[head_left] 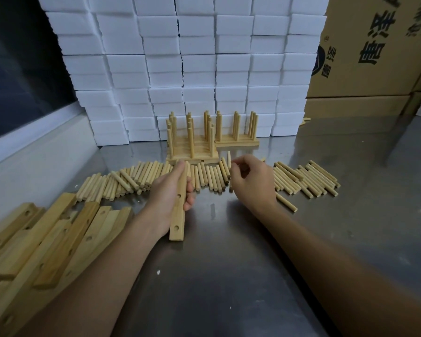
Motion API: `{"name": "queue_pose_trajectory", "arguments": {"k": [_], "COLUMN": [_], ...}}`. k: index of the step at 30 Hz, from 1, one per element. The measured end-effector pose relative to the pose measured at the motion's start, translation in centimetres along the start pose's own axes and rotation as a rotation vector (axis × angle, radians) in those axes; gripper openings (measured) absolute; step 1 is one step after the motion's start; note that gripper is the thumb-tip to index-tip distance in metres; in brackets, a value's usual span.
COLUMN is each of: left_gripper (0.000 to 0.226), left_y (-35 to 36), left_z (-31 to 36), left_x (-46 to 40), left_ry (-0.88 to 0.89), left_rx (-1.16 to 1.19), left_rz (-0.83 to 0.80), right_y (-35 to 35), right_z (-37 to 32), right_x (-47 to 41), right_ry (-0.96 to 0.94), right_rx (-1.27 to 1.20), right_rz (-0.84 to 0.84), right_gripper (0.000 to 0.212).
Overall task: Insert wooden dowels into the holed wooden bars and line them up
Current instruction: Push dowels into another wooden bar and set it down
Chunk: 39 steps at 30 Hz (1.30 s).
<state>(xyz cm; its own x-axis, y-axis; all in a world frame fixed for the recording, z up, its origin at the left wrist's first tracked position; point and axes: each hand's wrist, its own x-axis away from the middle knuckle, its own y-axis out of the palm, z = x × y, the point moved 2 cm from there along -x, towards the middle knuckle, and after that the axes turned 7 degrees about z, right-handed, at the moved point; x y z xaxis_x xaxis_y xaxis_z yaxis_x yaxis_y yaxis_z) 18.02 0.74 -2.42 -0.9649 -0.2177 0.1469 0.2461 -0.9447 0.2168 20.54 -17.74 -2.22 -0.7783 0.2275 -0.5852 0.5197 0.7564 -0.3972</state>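
My left hand (170, 190) grips a holed wooden bar (178, 222), held lengthwise over the steel table with two holes showing on its top face. My right hand (250, 181) hovers with curled fingers over the row of loose dowels (209, 177); a dowel (229, 158) stands up at its fingertips, and I cannot tell whether they pinch it. Behind the dowels stand finished bars with upright dowels (192, 139), lined up in rows, with more (236, 132) to their right.
A pile of unfilled holed bars (46, 237) lies at the left front. A wall of white foam blocks (180, 69) rises behind the work. Cardboard boxes (374, 49) stand at the back right. The steel table (229, 276) carries everything.
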Motion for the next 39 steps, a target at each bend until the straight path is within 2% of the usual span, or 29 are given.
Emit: {"name": "queue_pose_trajectory", "arguments": {"k": [5, 8, 12, 17, 30, 39], "left_gripper": [0.022, 0.022, 0.023, 0.019, 0.019, 0.017], "left_y": [0.37, 0.37, 0.44, 0.51, 0.49, 0.56], "left_z": [-0.06, -0.22, -0.29, -0.30, -0.42, -0.41], "left_x": [0.30, 0.48, 0.54, 0.49, 0.44, 0.47], "left_ry": [-0.030, -0.004, 0.052, 0.115, 0.110, 0.137], "left_rx": [0.152, 0.150, 0.119, 0.058, 0.034, 0.003], "left_rz": [-0.033, -0.036, -0.027, -0.028, -0.023, -0.023], "right_y": [-0.17, -0.09, 0.17, 0.33, 0.63, 0.45], "right_z": [0.03, 0.06, 0.01, -0.05, 0.16, 0.42], "right_x": [0.00, -0.04, 0.23, 0.50, 0.42, 0.28], "right_ry": [-0.006, 0.007, -0.002, 0.007, -0.017, 0.073], "right_rx": [0.093, 0.196, 0.428, 0.635, 0.679, 0.663], "right_rz": [0.056, 0.069, -0.016, -0.117, -0.142, -0.086], "right_gripper": [0.012, 0.015, 0.027, 0.032, 0.032, 0.025]}}
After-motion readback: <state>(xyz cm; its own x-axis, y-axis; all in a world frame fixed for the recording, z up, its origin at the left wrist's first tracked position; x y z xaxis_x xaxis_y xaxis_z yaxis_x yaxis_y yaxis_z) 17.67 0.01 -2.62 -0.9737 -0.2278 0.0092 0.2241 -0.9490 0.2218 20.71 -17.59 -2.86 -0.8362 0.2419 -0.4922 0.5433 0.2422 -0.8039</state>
